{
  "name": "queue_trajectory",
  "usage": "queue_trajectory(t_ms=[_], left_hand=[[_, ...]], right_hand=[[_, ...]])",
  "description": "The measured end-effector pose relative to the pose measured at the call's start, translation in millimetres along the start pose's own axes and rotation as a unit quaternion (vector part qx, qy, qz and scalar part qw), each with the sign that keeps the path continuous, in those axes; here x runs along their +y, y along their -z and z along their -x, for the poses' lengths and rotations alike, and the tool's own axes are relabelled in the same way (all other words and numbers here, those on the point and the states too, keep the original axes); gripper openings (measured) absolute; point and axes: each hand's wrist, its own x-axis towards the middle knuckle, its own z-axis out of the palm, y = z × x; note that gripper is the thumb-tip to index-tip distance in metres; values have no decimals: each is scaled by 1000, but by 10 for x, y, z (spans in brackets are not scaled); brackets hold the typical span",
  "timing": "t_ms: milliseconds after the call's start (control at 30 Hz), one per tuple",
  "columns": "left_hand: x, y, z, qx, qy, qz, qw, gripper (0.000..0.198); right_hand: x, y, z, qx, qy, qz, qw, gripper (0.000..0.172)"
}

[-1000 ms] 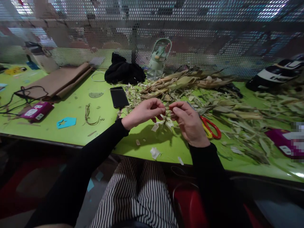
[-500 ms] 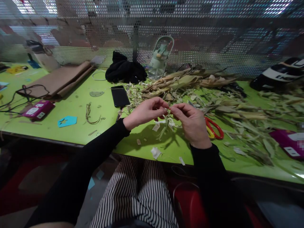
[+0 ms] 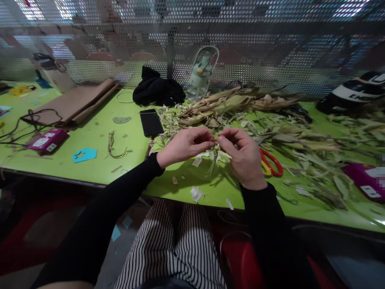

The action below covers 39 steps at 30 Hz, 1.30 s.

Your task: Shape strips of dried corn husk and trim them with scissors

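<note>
Both hands (image 3: 216, 150) pinch husk strip (image 3: 214, 155) — above table (image 3: 99, 164).

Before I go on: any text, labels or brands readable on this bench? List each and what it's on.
No text can be read.
Magenta box at left: white labels, print too small to read.
Magenta box at right: white label, partly pixelated, unreadable.
Black and white item at far right: white markings, too blurred.
Blue card: a star-shaped cutout, no words.
Phone: screen dark.

The phone (image 3: 151, 122) lies on the table (image 3: 99, 160), left of the husk pile (image 3: 240, 106). The bottle (image 3: 202, 74) stands behind the pile; the scissors (image 3: 270, 162) lie before it.
</note>
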Motion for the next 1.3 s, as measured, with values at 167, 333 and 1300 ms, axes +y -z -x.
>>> queue_trajectory(t_ms=[167, 333, 1300], left_hand=[[17, 8, 0, -40, -88, -83, 992, 9], [-38, 4, -20, -67, -97, -63, 991, 14], [-167, 52, -76, -45, 86, 230, 968, 20]], right_hand=[[70, -6, -5, 11, 26, -51, 998, 17], [112, -34, 6, 25, 24, -40, 999, 25], [59, 50, 36, 6, 168, 48, 985, 15]])
